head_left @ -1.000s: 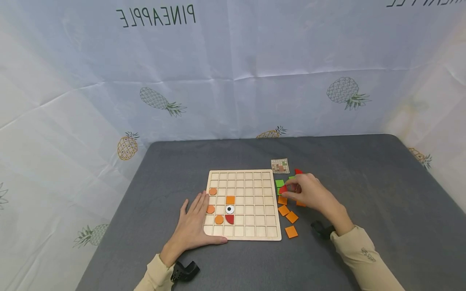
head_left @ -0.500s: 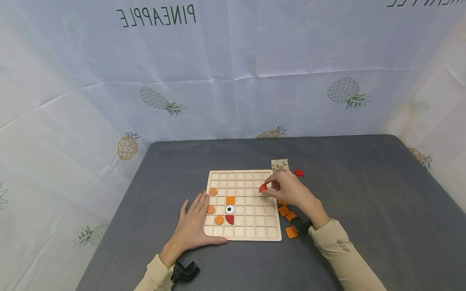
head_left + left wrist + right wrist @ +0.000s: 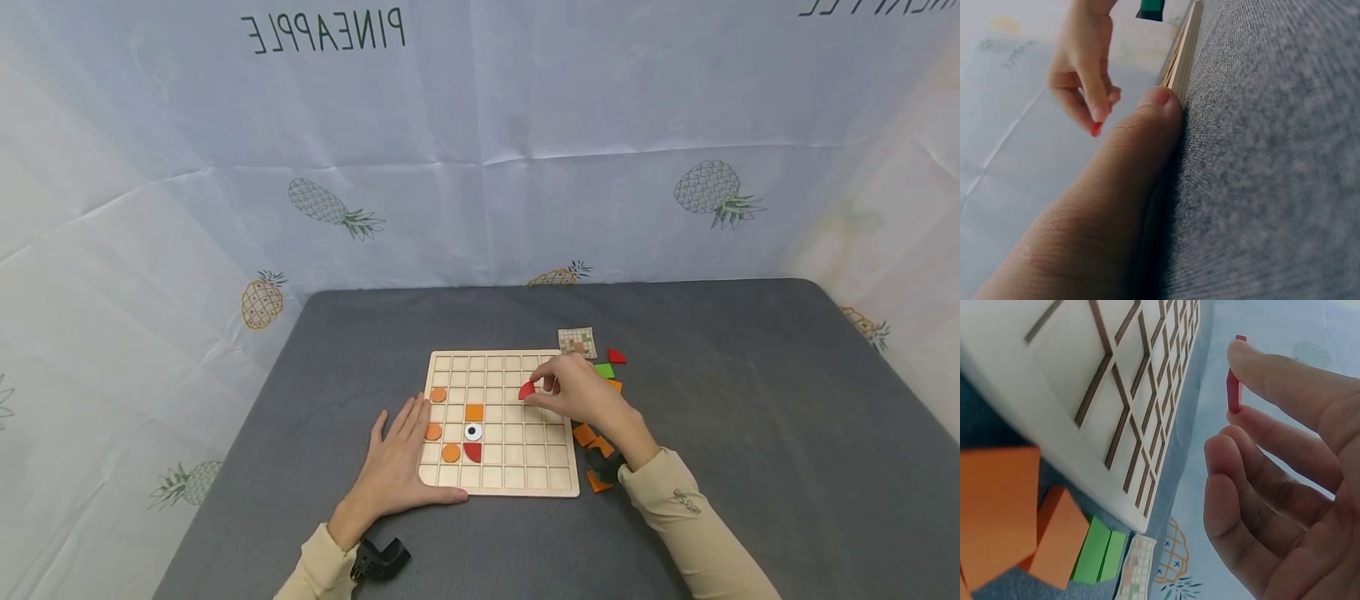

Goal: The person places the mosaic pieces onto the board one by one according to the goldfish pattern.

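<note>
the right hand (image 3: 576,392), right of centre in the head view, pinches a red piece (image 3: 527,391) between thumb and finger; in the right wrist view its other fingers are bent and hold nothing. the piece is over the upper right of the board (image 3: 522,433) and, in the right wrist view, clear of its surface, tilted up on edge. the left hand (image 3: 393,467), left of centre at the bottom of the head view, lies with fingers straight against the board's left edge, the thumb stretched along its near edge; the left wrist view shows the thumb touching the board's side.

the board lies flat in the lower middle of the frame. in its lower left part sit three orange discs (image 3: 451,452), an orange square (image 3: 474,412), just below it an eye disc (image 3: 472,432), and below that a red quarter (image 3: 472,452).

just off the board's upper right corner is a card (image 3: 576,340) with a printed grid. near it, to the right, lie a loose red piece (image 3: 617,357) and a green tile (image 3: 604,371); orange tiles (image 3: 583,434) lie below, partly hidden by the right arm. the right wrist view shows two green tiles beside orange ones at lower left.

the table (image 3: 375,333) is dark grey; a pineapple-print cloth (image 3: 487,108) fills the upper frame.
</note>
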### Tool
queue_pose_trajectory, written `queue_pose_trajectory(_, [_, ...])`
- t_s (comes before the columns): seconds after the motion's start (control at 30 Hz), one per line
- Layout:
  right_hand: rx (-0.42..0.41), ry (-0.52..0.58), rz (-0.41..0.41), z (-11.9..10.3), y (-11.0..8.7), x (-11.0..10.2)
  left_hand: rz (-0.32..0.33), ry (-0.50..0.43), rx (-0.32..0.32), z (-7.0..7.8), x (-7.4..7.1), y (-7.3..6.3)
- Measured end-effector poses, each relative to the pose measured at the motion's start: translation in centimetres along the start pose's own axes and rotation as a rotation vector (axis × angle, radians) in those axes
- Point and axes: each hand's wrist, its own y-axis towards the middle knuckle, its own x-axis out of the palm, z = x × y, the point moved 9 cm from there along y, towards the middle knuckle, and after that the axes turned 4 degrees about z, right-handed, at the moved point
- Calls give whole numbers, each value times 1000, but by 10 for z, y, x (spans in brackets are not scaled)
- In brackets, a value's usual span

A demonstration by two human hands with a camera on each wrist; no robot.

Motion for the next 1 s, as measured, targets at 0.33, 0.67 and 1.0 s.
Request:
queue_pose_trajectory(0.33, [-5, 40, -46, -9, 5, 8, -3, 1, 1, 0, 0, 0])
queue_pose_trajectory(0.67, [-3, 54, -62, -12, 8, 14, -5, 3, -7, -2, 0, 0])
queue_pose_trajectory(1.0, [-13, 50, -77, -17, 11, 23, -9, 1, -9, -1, 0, 0])
